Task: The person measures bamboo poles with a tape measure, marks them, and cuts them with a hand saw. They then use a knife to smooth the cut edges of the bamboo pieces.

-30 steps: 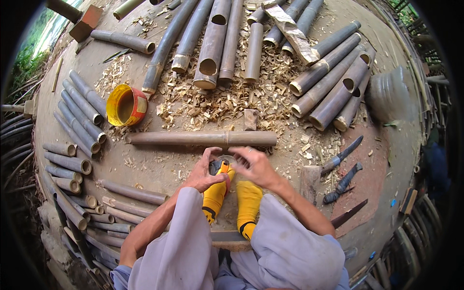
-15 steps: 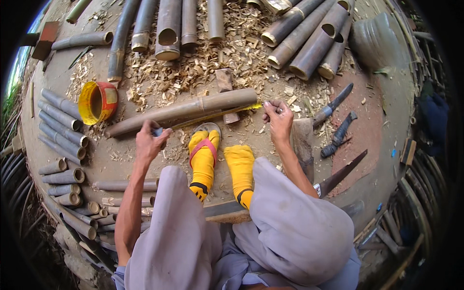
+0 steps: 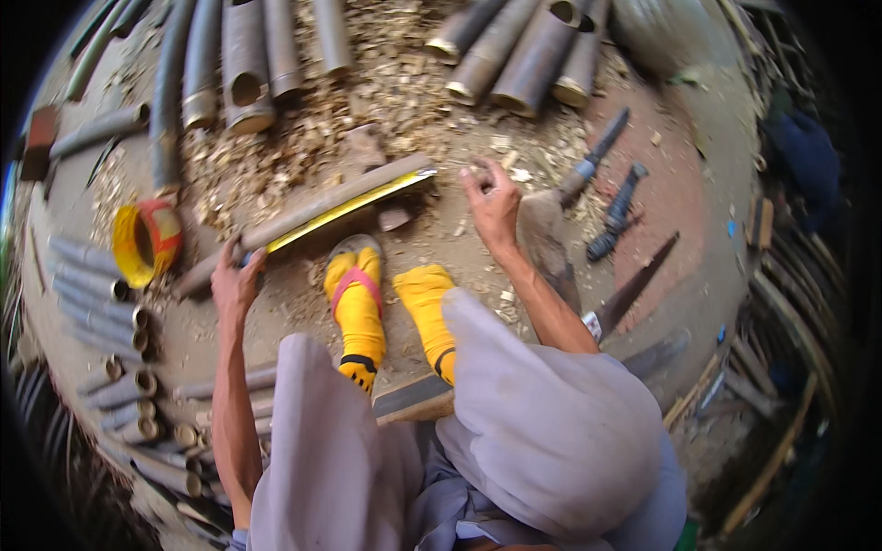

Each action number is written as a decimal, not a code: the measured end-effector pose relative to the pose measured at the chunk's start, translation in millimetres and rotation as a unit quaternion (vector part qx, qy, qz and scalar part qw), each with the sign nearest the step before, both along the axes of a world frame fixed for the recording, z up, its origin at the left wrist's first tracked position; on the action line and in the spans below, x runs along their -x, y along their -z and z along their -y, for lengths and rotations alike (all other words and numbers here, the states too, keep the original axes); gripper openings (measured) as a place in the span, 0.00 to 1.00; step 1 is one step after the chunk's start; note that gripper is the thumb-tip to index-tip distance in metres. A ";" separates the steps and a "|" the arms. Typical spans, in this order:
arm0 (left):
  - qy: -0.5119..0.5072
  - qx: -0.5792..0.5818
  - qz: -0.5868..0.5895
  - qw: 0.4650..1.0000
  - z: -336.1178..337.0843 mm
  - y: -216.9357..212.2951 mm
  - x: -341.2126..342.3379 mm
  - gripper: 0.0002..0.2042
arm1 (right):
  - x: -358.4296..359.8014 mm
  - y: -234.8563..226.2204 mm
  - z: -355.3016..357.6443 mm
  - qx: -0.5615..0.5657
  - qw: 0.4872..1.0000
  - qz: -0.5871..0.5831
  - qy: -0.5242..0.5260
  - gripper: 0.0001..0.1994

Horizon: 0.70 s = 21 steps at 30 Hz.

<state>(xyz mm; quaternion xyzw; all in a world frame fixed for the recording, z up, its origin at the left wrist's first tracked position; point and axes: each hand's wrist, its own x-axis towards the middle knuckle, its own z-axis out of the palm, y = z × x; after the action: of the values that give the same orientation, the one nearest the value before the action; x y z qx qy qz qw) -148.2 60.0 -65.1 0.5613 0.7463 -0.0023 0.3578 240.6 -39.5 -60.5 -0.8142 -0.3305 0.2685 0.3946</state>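
Note:
A bamboo tube (image 3: 340,197) lies slanted on the ground, its far end raised on a small block (image 3: 395,219). Along its near side runs the extended yellow blade of a tape measure (image 3: 344,213). My left hand (image 3: 236,278) is closed around the tape measure's case at the tube's left end, fingers touching the bamboo; most of the case is hidden. My right hand (image 3: 493,204) hovers just right of the blade's free end, apart from it. Its fingers are loosely curled with a gap between thumb and forefinger, and nothing shows in them.
A yellow and red container (image 3: 138,248) stands left of the tube. Short bamboo pieces (image 3: 101,303) line the left; longer tubes (image 3: 243,83) lie beyond wood shavings (image 3: 367,110). At right are a knife (image 3: 595,156), a dark-wrapped tool (image 3: 614,216) and a saw (image 3: 638,280).
My right hand has come away from the tape's end, and the blade now lies closer along the tube. The whole view has shifted and turned. My left hand still holds the case.

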 end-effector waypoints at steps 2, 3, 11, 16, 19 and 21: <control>-0.010 -0.002 0.028 1.000 4.4 -4.0 11.0 0.30 | -45.5 7.1 16.0 -0.043 0.983 0.176 0.038 0.11; 0.000 0.004 0.026 1.000 5.0 1.7 10.3 0.30 | -69.8 5.1 21.8 -0.063 0.982 0.132 0.116 0.10; 0.070 0.022 -0.036 0.997 -21.8 -16.4 -5.9 0.28 | -315.4 73.6 135.7 0.276 0.895 0.349 0.020 0.34; 0.063 -0.028 -0.059 0.996 -8.0 -19.2 7.9 0.27 | -320.2 81.0 122.1 0.300 0.913 0.270 0.060 0.39; 0.053 0.017 -0.045 0.997 -9.7 -31.6 0.1 0.27 | -307.5 57.4 119.4 0.209 0.943 0.224 0.128 0.35; 0.054 0.007 -0.039 0.998 -9.5 -28.4 -1.5 0.27 | -297.8 35.6 112.8 0.112 0.966 0.159 0.169 0.32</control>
<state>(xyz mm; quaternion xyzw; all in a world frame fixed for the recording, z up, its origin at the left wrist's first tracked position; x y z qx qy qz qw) -146.6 69.5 -36.7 0.5977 0.7284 -0.0489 0.3314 538.4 -152.3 -96.0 -0.9297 -0.2142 0.0999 0.2826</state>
